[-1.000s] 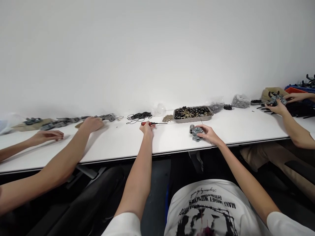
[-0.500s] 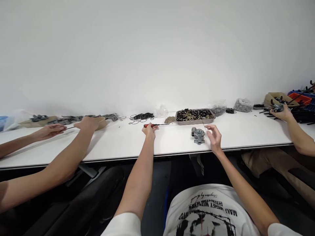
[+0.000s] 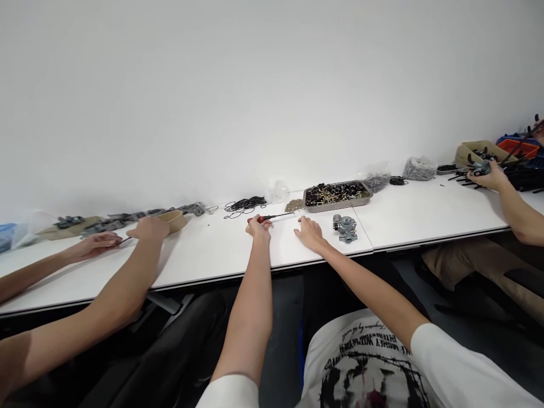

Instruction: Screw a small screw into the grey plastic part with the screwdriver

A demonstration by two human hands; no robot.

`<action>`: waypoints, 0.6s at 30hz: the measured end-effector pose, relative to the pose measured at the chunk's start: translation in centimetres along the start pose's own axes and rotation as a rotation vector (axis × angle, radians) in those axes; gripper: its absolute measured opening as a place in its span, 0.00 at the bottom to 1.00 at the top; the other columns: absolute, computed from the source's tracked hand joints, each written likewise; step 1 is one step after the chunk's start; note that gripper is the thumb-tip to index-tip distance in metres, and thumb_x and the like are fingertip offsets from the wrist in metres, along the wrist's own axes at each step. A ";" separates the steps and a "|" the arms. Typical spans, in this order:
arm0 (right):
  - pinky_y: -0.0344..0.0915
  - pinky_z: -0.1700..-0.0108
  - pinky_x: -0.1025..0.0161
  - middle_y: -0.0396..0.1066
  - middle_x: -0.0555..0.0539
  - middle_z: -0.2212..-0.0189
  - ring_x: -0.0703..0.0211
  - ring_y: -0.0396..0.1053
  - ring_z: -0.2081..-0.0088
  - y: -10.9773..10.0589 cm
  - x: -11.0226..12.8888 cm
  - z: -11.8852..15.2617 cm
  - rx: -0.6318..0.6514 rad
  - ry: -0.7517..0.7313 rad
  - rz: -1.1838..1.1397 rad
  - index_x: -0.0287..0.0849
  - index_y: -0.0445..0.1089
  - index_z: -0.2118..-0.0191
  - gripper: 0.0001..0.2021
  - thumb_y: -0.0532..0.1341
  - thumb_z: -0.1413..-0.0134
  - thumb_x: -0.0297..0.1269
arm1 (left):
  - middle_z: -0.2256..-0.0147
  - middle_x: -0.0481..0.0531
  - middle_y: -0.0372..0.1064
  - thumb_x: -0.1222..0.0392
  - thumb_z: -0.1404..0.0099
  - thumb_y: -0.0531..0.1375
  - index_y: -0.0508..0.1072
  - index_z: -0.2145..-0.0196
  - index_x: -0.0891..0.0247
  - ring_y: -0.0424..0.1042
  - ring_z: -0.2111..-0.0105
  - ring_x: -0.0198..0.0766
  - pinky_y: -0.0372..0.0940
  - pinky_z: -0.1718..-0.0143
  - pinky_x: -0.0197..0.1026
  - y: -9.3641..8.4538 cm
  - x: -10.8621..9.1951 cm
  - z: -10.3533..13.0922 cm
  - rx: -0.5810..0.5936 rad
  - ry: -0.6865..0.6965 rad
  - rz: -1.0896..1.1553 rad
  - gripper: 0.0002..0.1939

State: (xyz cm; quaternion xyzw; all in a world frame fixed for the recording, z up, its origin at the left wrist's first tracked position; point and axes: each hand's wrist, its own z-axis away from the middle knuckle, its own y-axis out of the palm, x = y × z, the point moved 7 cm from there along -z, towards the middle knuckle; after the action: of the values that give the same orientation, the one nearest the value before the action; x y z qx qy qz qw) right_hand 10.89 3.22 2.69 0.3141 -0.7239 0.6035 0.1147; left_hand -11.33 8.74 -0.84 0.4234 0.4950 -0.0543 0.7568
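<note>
My left hand (image 3: 258, 226) is closed round the red handle of a screwdriver (image 3: 264, 219), whose dark shaft points right. Just right of the shaft's tip is my right hand (image 3: 310, 232), low over the white table, fingers apart and nothing seen in them. A grey metal carburetor-like part (image 3: 345, 228) lies on the table to the right of that hand. Behind the hands are a pile of small brass pieces (image 3: 294, 205) and a metal tray (image 3: 338, 207) holding black and brass-coloured parts.
Black rings (image 3: 246, 205) and a clear bag (image 3: 278, 191) lie along the wall. At left, another person's hands work near a tan container (image 3: 173, 221) and grey parts. At right, another person's hand (image 3: 488, 175) holds a metal part beside tan and orange bins (image 3: 521, 149).
My right hand has moved left, from beyond the metal part to near the screwdriver's tip; the thin item that was at its fingers no longer shows. My left hand still holds the screwdriver.
</note>
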 end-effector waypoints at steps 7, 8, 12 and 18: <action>0.61 0.42 0.54 0.74 0.42 0.52 0.49 0.70 0.48 1.2 -2.7 -3.1 -0.043 0.103 -0.130 0.41 0.71 0.49 0.17 0.65 0.39 0.44 | 0.82 0.41 0.58 0.71 0.46 0.59 0.59 0.73 0.59 0.57 0.88 0.29 0.54 0.87 0.33 0.5 0.4 -0.1 0.039 -0.023 -0.009 0.11; 0.61 0.43 0.55 0.74 0.42 0.52 0.50 0.71 0.48 1.2 -2.9 -3.1 -0.054 0.108 -0.146 0.42 0.71 0.49 0.16 0.65 0.39 0.43 | 0.82 0.41 0.58 0.71 0.46 0.59 0.59 0.73 0.59 0.56 0.88 0.29 0.54 0.87 0.33 0.6 0.4 -0.1 0.050 -0.025 -0.011 0.11; 0.63 0.44 0.56 0.75 0.44 0.54 0.51 0.71 0.50 1.0 -3.3 -3.4 -0.080 0.121 -0.177 0.42 0.74 0.54 0.13 0.68 0.42 0.42 | 0.82 0.42 0.59 0.70 0.47 0.61 0.59 0.74 0.59 0.56 0.88 0.29 0.55 0.87 0.34 1.5 0.7 0.2 0.145 -0.043 -0.033 0.13; 0.65 0.49 0.59 0.77 0.45 0.59 0.53 0.73 0.54 0.6 -3.5 -3.3 -0.102 0.143 -0.234 0.42 0.77 0.62 0.06 0.68 0.43 0.38 | 0.81 0.45 0.62 0.71 0.48 0.62 0.61 0.74 0.60 0.57 0.88 0.30 0.56 0.87 0.35 2.2 1.0 0.8 0.238 -0.082 -0.073 0.12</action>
State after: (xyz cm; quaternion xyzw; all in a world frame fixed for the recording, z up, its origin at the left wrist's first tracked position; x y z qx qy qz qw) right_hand 12.57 7.46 1.15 0.3464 -0.7019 0.5694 0.2514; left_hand -9.19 9.94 -0.27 0.4892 0.4686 -0.1573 0.7186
